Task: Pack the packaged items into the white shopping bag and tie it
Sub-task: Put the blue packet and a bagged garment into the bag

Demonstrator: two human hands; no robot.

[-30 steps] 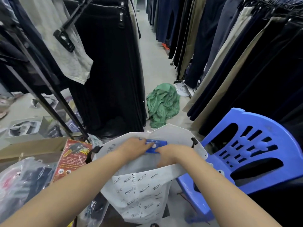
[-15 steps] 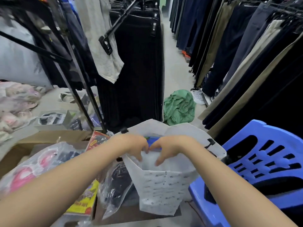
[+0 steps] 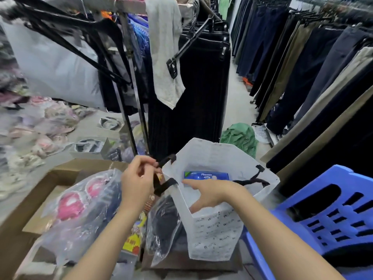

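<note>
The white shopping bag [image 3: 218, 229] is stood open beside a blue plastic chair [image 3: 323, 219], a blue packet [image 3: 206, 176] lying inside. Its near black handle [image 3: 164, 185] is pinched by the left hand [image 3: 139, 178]; the right hand [image 3: 210, 191] is held loosely open, empty, inside the mouth. The bag is judged light and limp, best gathered by both handles for tying.

Head-worn view, forward-down, close over hands [image 3: 139, 178]

White shopping bag [image 3: 214, 235] printed with small dark logos stands upright and open beside a blue plastic chair [image 3: 327, 217], black handles loose. A blue packet [image 3: 206, 176] lies inside it.
</note>
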